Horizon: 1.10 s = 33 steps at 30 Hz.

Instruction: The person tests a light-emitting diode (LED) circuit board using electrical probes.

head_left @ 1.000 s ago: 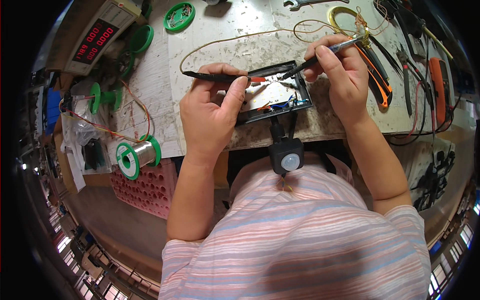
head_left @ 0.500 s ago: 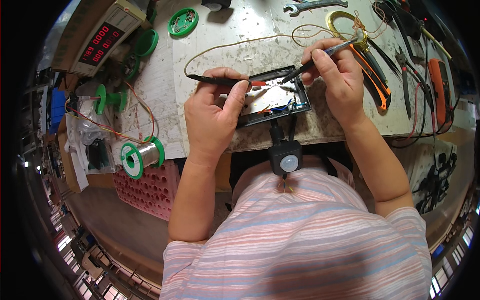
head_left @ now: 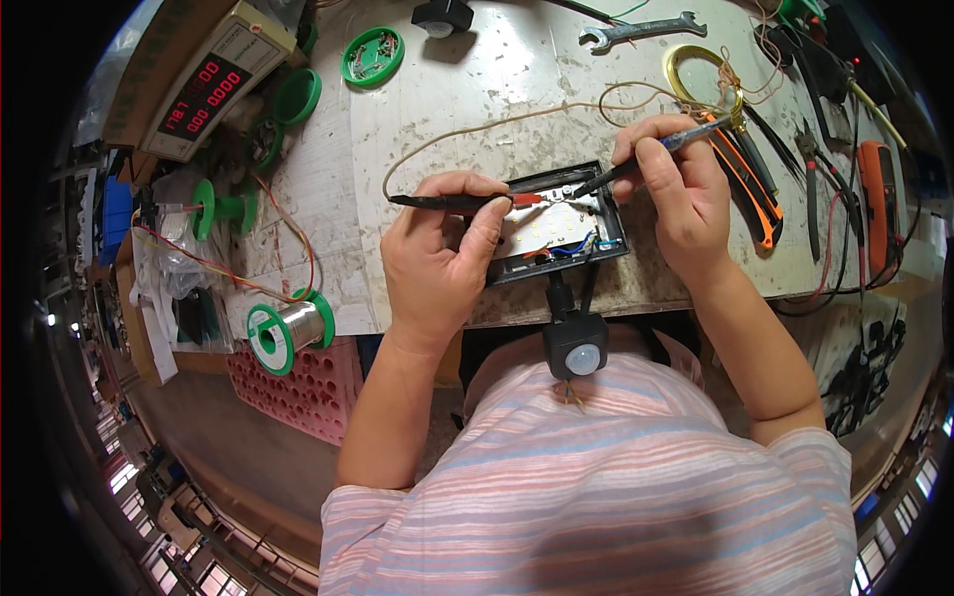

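Note:
My left hand [head_left: 434,260] pinches a black test probe [head_left: 437,202] with a red section near its tip, pointing right over a white LED board [head_left: 542,230]. From the other side, my right hand [head_left: 678,189] grips a slim dark pen-like tool [head_left: 606,179] with a bluish-grey rear end. The two tips come close together at the board's far part; whether they touch it is too small to tell. The board sits in a black rectangular lamp housing [head_left: 556,266], with blue and red wires inside. A black motion sensor [head_left: 574,343] hangs from the housing over the table's near edge.
A solder spool [head_left: 288,333] and a red-digit meter [head_left: 204,99] stand left. Green dishes [head_left: 373,56] lie farther back. On the right are a wrench [head_left: 644,32], an orange utility knife [head_left: 747,194], pliers [head_left: 810,179] and an orange multimeter [head_left: 876,204]. A thin wire [head_left: 477,129] crosses the table.
The table scene has shifted slightly right and down in view. Both hands keep their tools over the board, with the tips still close together. The meter's digits differ.

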Available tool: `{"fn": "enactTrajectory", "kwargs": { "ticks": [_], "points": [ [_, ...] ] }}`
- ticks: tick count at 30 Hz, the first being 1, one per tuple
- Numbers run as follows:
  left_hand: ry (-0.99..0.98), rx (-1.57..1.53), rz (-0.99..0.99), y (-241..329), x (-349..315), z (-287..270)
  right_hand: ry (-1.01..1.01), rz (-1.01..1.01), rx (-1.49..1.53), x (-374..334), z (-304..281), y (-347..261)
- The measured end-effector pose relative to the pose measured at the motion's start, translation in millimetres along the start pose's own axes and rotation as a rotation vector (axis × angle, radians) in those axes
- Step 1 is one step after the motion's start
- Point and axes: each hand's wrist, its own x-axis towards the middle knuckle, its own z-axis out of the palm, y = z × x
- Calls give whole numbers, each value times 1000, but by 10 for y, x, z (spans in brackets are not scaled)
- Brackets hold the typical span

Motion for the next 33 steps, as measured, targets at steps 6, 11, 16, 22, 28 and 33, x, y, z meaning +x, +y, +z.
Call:
{"fn": "enactTrajectory", "kwargs": {
  "ticks": [6,11,16,22,28,33],
  "points": [
    [-11,-104,-40,-55,-18,-8,-22,8,-6,-12,-9,-10],
    [-10,-24,83,-109,0,-21,-40,19,-29,-44,-21,-54],
    [-18,10,146,-120,10,-34,-61,-35,-50,-86,-25,-66],
    [-33,8,154,-117,56,-33,-127,-20,-27,-45,-73,-33],
    [-66,89,183,-107,70,-63,-123,24,2,-28,-78,-19],
    [-68,96,192,-95,79,-64,-128,22,-3,-18,-78,-18]
  ]
}}
